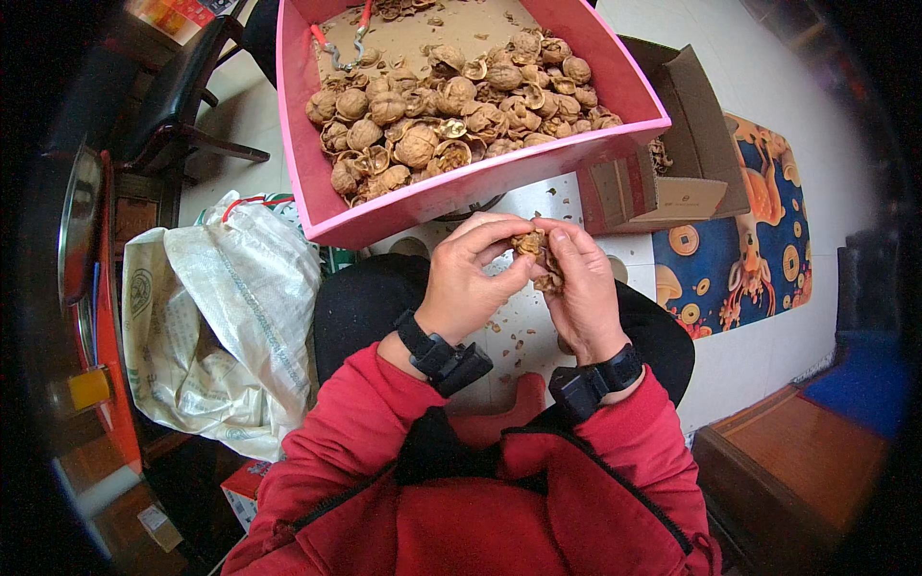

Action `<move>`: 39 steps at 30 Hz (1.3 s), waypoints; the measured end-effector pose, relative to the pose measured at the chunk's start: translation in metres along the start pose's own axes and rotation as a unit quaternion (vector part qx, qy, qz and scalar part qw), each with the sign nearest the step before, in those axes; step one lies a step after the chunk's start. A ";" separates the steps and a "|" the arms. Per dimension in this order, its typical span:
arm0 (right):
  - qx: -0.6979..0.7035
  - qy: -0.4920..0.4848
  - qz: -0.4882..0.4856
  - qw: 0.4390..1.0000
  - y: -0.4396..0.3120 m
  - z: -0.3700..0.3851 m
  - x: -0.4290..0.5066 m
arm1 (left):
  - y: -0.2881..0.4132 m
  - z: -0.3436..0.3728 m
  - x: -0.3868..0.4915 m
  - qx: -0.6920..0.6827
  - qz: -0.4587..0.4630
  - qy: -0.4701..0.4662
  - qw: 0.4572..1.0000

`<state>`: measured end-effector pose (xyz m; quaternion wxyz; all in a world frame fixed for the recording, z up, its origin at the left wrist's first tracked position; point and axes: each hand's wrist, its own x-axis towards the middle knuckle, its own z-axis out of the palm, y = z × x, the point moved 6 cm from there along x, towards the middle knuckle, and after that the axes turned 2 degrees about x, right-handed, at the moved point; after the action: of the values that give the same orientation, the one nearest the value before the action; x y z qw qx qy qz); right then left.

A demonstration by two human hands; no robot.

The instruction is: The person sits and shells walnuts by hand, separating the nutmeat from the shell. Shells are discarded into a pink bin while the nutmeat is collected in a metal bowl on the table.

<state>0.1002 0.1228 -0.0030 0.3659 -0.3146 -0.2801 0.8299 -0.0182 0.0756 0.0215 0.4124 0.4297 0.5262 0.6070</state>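
Observation:
A cracked walnut (529, 243) is held between both hands, just below the near edge of a pink box (468, 183). My left hand (479, 273) pinches its left side with thumb and index finger. Thumb and fingers of my right hand (585, 288) grip the other side, with brown walnut pieces (549, 279) against them. How much of the walnut is shell or kernel I cannot tell. Inside the box lies a heap of walnuts (418, 144), some whole and some broken shells. A nutcracker (349, 57) with red handles rests behind them on the box's cardboard bottom.
To the left stands a white woven sack (238, 317), with a black chair (180, 93) beyond it. At right is an open cardboard box (677, 194) beside a patterned mat (749, 237). Shell crumbs (513, 342) litter the floor between my legs. A wooden piece of furniture (799, 461) stands at lower right.

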 end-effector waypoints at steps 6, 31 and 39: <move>0.138 0.026 0.077 0.987 0.004 -0.007 0.001 | -0.007 -0.001 0.002 -0.147 -0.056 -0.009 0.988; 0.174 -0.017 0.112 0.978 0.002 0.005 -0.003 | -0.019 -0.012 0.002 -0.176 -0.056 0.080 0.979; 0.119 -0.017 0.085 0.989 -0.005 0.003 -0.005 | -0.028 -0.015 0.000 -0.263 -0.097 0.090 0.956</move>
<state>0.1030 0.1216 0.0040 0.3243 -0.2775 -0.1582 0.8904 -0.0312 0.0745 -0.0075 0.5188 0.1963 0.4218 0.7172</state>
